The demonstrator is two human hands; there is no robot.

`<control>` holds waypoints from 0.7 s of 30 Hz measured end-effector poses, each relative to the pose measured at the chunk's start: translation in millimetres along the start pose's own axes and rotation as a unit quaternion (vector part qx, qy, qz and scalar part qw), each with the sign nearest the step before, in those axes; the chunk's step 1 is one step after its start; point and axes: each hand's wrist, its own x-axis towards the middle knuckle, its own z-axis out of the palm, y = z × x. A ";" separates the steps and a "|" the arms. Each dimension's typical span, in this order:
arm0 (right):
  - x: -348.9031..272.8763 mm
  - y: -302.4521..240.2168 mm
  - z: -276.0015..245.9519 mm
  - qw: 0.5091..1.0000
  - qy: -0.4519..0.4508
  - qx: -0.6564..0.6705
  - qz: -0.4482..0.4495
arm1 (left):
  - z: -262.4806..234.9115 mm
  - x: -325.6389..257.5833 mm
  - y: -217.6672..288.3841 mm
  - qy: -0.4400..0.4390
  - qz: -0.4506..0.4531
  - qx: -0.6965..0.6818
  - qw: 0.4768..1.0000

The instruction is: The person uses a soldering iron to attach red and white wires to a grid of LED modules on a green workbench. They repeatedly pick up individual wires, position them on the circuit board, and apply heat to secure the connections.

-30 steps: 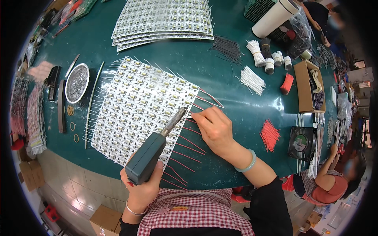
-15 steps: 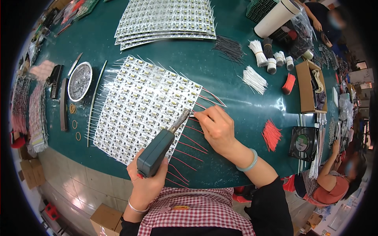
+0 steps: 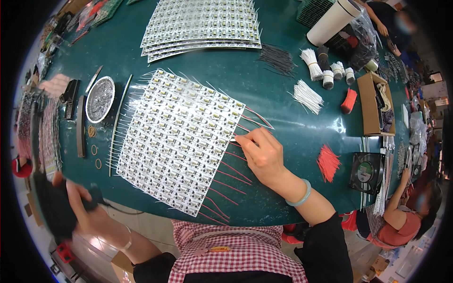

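Note:
A white sheet of small circuit boards [image 3: 174,141] lies tilted on the green table, with thin white wires along its left side and red wires [image 3: 231,170] along its right. My right hand [image 3: 262,153] is at the sheet's right edge, thumb and forefinger pinched on a thin wire, mostly hidden by the fingers. Away at the lower left, past the table's front edge, my left hand [image 3: 94,217] grips a dark green soldering gun [image 3: 56,207]. Both are smeared by motion, and the gun's long shaft points up.
More board sheets [image 3: 200,28] are stacked at the back. A foil-lined bowl [image 3: 100,100] stands left of a thin rod [image 3: 121,125]. Bundles of white wires [image 3: 307,96], black wires [image 3: 277,60] and red wires [image 3: 328,163] lie right, near a cardboard box [image 3: 373,106] and fan [image 3: 366,173]. Co-workers sit at right.
My left hand has swung the soldering gun from the sheet's right edge out to the far lower left. My right hand stays pinched at the same edge.

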 end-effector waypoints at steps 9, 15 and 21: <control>-3.5 3.6 -1.5 1.000 0.009 -0.013 -0.019 | -2.9 -33.9 -26.5 -0.083 -0.424 -0.337 0.836; -4.3 -8.9 -8.9 0.996 0.051 -0.004 -0.074 | 14.6 -84.3 30.4 -0.217 -0.418 -0.351 0.809; -13.5 -10.1 -1.0 0.999 0.010 -0.001 -0.037 | 26.6 -123.5 55.0 -0.324 -0.337 -0.150 0.871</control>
